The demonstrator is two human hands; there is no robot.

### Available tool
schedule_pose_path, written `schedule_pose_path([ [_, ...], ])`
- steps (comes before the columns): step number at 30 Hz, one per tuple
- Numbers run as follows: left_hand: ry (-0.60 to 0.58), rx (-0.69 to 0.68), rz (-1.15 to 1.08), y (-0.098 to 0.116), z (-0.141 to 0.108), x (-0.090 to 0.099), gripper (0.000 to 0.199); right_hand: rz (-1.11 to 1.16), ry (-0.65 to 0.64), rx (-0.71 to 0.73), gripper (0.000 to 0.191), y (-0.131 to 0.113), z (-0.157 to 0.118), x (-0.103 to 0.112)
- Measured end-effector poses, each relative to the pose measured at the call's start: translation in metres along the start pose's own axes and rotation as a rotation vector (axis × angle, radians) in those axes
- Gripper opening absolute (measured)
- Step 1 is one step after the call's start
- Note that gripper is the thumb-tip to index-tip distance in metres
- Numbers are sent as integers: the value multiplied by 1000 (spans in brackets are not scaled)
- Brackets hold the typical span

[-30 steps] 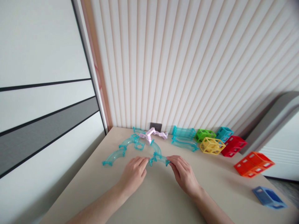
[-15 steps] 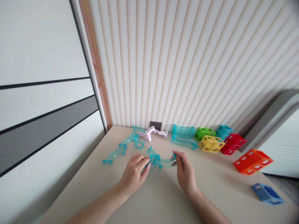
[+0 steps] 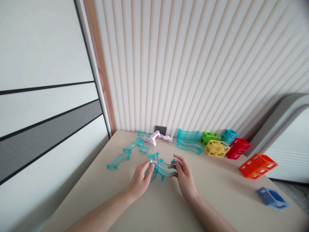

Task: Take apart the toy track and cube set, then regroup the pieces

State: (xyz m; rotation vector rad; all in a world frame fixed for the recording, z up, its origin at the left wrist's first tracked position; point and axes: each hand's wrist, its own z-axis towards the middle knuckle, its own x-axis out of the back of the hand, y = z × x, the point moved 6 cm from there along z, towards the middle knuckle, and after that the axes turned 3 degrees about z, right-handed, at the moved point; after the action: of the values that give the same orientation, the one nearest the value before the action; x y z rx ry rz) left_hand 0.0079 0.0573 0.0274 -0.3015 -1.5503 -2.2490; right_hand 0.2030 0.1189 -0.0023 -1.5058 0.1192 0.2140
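My left hand (image 3: 142,177) is closed, with thumb and fingers pinching a clear teal curved track piece (image 3: 154,160) whose long edge bows toward me. My right hand (image 3: 185,176) grips the right end of another clear teal curved track piece (image 3: 166,168), its thumb on the near side and some fingers behind. The two pieces overlap between my hands; I cannot tell whether they touch or are joined. More teal lies just below them, partly hidden by my left hand.
Teal curved tracks (image 3: 120,158) lie at the table's left, near a lilac angular piece (image 3: 154,138). Straight teal tracks (image 3: 189,137) rest by the ribbed wall. Green (image 3: 209,138), yellow (image 3: 217,148), red (image 3: 238,148), orange (image 3: 257,166) and blue (image 3: 272,197) frame blocks line the right side.
My left hand has turned its track piece so the curved edge faces me. My right hand has shifted slightly left, and its fingers have moved on its track piece.
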Motion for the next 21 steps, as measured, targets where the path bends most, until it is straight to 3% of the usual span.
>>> schedule_pose_path([
  [6,-76,213,-387,-12,-3,-13,46,130,-89,-154,44,15,-1,-5],
  [10,-105,314,-650,-14,-3,-23,59,188,-215,-220,51,11,-7,-15],
  [16,-78,334,-912,-6,-1,-21,58,52,-378,-73,82,-1,-18,-27],
  [21,-100,337,-907,-3,-3,-21,50,-245,-344,202,74,-12,-22,-20],
])
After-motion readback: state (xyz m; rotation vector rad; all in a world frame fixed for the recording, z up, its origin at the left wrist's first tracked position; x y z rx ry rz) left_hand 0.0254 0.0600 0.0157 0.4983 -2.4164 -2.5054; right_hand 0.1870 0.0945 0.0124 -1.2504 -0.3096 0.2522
